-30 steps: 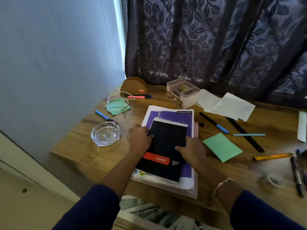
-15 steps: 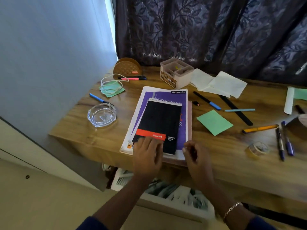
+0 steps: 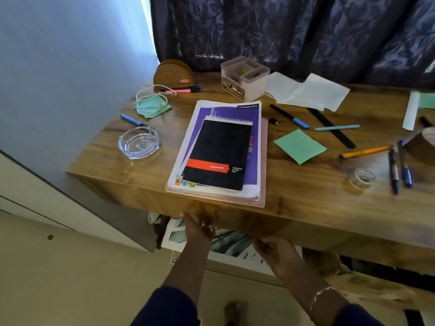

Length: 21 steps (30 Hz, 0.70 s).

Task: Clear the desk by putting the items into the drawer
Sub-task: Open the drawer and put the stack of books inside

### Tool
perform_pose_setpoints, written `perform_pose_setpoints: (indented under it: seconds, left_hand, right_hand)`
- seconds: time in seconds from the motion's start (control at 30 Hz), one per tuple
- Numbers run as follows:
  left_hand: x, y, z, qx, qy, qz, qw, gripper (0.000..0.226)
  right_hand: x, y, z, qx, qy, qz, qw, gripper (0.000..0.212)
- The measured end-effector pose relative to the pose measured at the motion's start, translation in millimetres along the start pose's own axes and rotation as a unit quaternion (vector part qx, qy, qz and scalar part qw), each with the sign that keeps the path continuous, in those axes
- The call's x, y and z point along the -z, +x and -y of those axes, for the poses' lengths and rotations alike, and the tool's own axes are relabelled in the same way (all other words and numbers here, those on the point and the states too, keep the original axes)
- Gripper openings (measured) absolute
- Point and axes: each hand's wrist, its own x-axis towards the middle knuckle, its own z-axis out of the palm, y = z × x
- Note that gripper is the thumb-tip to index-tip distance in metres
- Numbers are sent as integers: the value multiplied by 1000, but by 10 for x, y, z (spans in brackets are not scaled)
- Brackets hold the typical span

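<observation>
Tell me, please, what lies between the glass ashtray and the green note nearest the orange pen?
In the head view, the stack of notebooks lies between them, with the black spiral pad on top.

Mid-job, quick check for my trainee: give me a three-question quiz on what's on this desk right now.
1. True or false: the black spiral pad lies on top of the purple notebook.
2. Which sits left of that stack? A) glass ashtray B) coffee mug C) stapler
3. Fill in: the left hand and right hand are ___ the front edge of the desk.
Key: 1 true; 2 A; 3 below.
</observation>
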Motion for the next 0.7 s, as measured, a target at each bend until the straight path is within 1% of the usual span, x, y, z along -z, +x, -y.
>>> perform_pose_setpoints:
  seconds: [0.07, 0.17, 0.27, 0.4, 0.47, 0.5, 0.53, 0.57, 0.6, 0.63, 0.67, 0.7]
  left_hand:
    - [-36, 87, 47, 16, -18, 25, 999, 76]
    - [-41, 47, 80, 18, -1, 12, 1000, 76]
    - [-8, 52, 82, 27, 6, 20, 999, 82]
    - [59, 6, 105, 31, 10, 6, 999, 87]
    - [143, -29, 139, 25, 20, 2, 999, 88]
    - [200, -61, 157, 21, 40, -8, 999, 85]
    - [256, -130, 170, 10, 76, -27, 997, 77]
    - [302, -228, 188, -17, 134, -58, 989, 63]
    - [337, -356, 212, -78, 217, -91, 969, 46]
    - [368, -479, 247, -193, 315, -118, 922, 29]
    - [385, -611, 275, -344, 399, -110, 843, 20]
    - [391, -753, 293, -490, 448, -70, 744, 19]
  right_hand:
    - [13, 155, -13, -7, 51, -43, 998, 19]
    - [-58, 255, -82, 8, 105, -70, 992, 27]
    - [-66, 299, -156, 32, 165, -69, 983, 32]
    - [27, 258, -240, 25, 166, -65, 984, 32]
    - [67, 208, -263, 6, 107, -79, 991, 29]
    - [83, 163, -268, -11, 40, -88, 995, 26]
    - [86, 85, -255, -28, -41, -87, 995, 22]
    - [69, -26, -224, -39, -139, -65, 987, 18]
    - [51, -152, -176, -33, -268, -20, 963, 15]
    - [28, -284, -113, 0, -415, 34, 909, 12]
    - [-16, -431, -51, 64, -543, 87, 833, 7]
    - [-50, -552, -4, 157, -633, 124, 748, 11]
